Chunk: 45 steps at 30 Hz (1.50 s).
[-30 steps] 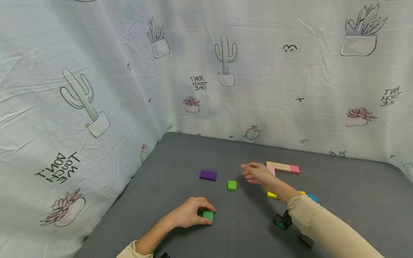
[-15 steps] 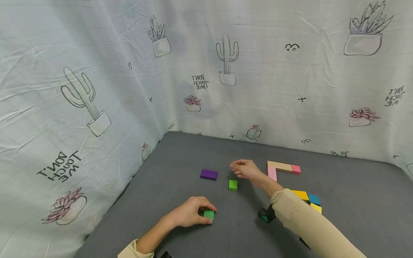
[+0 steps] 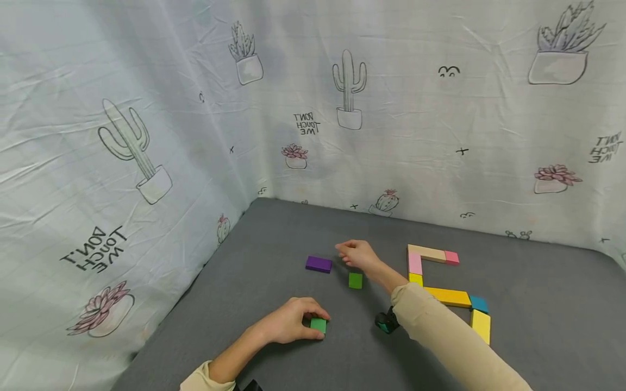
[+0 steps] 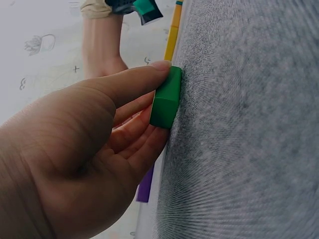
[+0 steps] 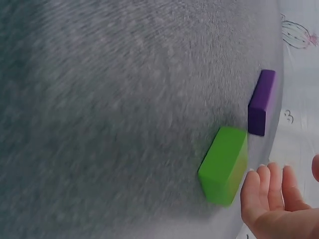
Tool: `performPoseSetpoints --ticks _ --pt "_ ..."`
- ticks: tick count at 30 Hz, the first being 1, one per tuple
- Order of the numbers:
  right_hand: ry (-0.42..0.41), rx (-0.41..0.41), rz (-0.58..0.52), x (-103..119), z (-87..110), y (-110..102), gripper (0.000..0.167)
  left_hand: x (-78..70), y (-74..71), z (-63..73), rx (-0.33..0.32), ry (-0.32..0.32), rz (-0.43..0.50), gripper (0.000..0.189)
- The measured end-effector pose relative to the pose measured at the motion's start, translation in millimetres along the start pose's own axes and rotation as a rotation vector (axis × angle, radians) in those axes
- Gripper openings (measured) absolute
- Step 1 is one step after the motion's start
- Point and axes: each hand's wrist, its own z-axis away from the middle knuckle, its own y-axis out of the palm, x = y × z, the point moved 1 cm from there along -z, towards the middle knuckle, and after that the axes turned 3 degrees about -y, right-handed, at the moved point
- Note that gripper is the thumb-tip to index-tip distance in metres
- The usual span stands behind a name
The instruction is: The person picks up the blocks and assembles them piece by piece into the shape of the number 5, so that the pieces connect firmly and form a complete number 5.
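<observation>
My left hand pinches a small green block between thumb and fingers, low on the grey cloth; the left wrist view shows the same green block with the thumb on one side and fingertips on the other. My right hand holds nothing, its fingers loosely bent. It hovers just beyond a light green block, to the right of a purple block. In the right wrist view its fingers are beside the light green block, with the purple block farther off.
At right, a bent line of blocks joins a tan block, a red block, a pink block, yellow-orange block, blue block and yellow block. A printed curtain stands behind and left.
My right hand has moved left, away from the line of blocks, past the light green block toward the purple one. My left hand keeps its pinch on the green block in the same place.
</observation>
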Motion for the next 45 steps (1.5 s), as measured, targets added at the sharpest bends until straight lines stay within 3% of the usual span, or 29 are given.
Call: performPoseSetpoints --ticks 4,9,16,23,28,34,45 --pt "-0.002 -0.02 0.018 2 -2.2 8 0.04 -0.4 0.1 -0.8 0.012 0.0 0.01 0.028" --pt "-0.038 -0.021 0.034 6 -6.7 18 0.039 -0.3 -1.6 -0.3 0.004 0.053 0.002 0.028" --pt "-0.081 0.009 0.105 7 -11.0 32 0.036 0.6 -0.3 -0.2 0.019 -0.041 0.025 0.029" --pt "-0.112 0.038 0.149 2 -15.8 38 0.031 1.0 0.3 -0.6 0.015 -0.03 0.016 0.029" --pt "-0.159 0.082 0.186 0 -17.3 39 0.038 1.5 0.4 -1.0 0.007 -0.012 0.014 0.028" --pt "-0.21 0.141 0.317 -1 -18.8 44 0.049 0.7 -0.3 -1.6 0.004 -0.025 0.018 0.029" --pt "-0.261 0.168 0.463 1 -17.8 51 0.041 0.1 1.0 -2.4 -0.01 0.015 -0.002 0.028"
